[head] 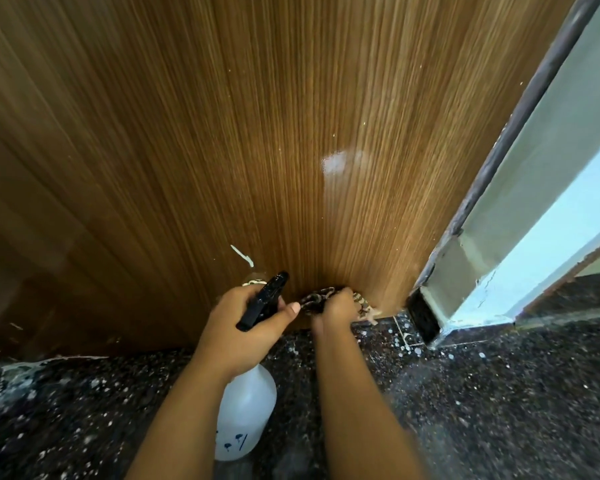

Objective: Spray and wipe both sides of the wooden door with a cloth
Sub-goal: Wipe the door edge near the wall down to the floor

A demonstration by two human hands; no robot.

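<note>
Dark speckled floor [482,393] meets the foot of the wooden door [257,133], whose edge stands by a pale frame [520,188]. Judging by the wet sheen above, this face is sprayed and wiping has reached the bottom; the other side probably remains. Left hand [246,323] grips the spray bottle [245,410] by its trigger head; right hand [336,308] clutches the cloth [312,299] against the door's lowest strip.

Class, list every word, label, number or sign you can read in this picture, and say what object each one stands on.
No text here can be read.
Spray bottle: small dark blue marks near its base, too blurred to read as letters or numbers.
Door, cloth and floor: no writing shows, only white flecks and a white streak.
</note>
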